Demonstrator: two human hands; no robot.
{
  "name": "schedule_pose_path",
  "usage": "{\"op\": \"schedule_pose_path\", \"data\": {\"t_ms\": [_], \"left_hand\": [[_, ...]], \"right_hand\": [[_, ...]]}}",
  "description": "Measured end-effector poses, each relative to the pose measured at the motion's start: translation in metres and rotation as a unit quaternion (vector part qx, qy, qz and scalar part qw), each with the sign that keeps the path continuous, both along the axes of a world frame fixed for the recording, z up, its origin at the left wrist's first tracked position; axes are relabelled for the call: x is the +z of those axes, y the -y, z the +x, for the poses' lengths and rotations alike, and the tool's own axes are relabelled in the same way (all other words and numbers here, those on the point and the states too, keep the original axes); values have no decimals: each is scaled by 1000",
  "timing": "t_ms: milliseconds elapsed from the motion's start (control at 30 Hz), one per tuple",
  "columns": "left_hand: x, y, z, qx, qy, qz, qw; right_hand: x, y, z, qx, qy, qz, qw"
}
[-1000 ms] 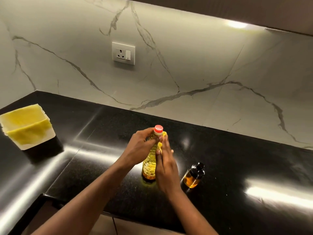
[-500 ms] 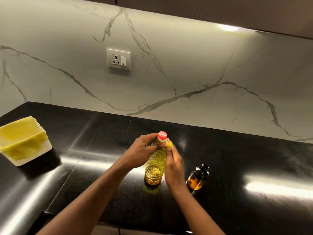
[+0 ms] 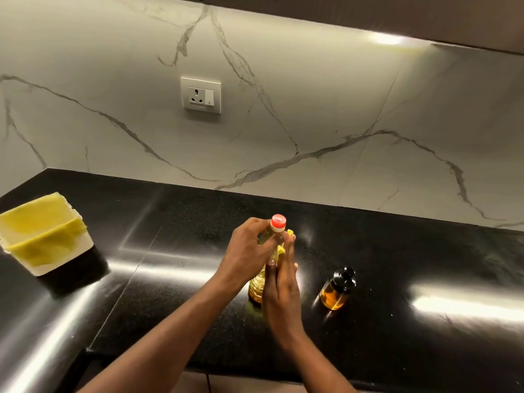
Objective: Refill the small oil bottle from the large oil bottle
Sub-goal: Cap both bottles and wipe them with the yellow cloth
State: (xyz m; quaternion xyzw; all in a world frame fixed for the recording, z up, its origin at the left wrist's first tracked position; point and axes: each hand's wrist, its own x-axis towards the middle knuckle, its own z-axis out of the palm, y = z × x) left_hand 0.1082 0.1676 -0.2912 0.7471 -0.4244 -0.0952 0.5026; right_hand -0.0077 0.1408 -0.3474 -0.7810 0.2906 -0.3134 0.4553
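Two oils — large bottle (image 3: 256, 289), small bottle (image 3: 336, 290)

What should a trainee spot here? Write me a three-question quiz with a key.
1. True or false: the red cap sits on the large oil bottle.
2. The small oil bottle is: A, upright to the right of the large oil bottle, untouched; B, held in a hand; C, lying on its side.
3. Which hand grips the large oil bottle's neck?
Key: 1 true; 2 A; 3 the left hand, while the right hand lies flat against its side.
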Motion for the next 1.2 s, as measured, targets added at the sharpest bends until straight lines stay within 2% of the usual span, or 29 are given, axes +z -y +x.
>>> {"op": "schedule_pose_path", "data": {"t_ms": [200, 333, 533, 667, 900, 1033, 1200], "left_hand": [[2, 3, 1, 8, 3, 2, 1000], [4, 4, 2, 6, -15, 3, 1000], [9, 3, 12, -32, -31, 25, 999], [5, 2, 11, -43, -55, -12, 997], [6, -2, 17, -46, -34, 0, 998], [6, -3, 19, -53, -41, 5, 998], [5, 0, 18, -66, -71, -2, 995]], "right_hand": [[-20, -15, -14, 12, -96, -9, 995], [-4, -1, 4, 0, -71, 33, 997], [13, 44, 9, -31, 19, 95, 995], [11, 32, -2, -16, 42, 91, 995], [27, 24, 15, 29, 27, 64, 997], [21, 31, 13, 33, -18, 20, 999], [1, 24, 1, 32, -59, 82, 994]]}}
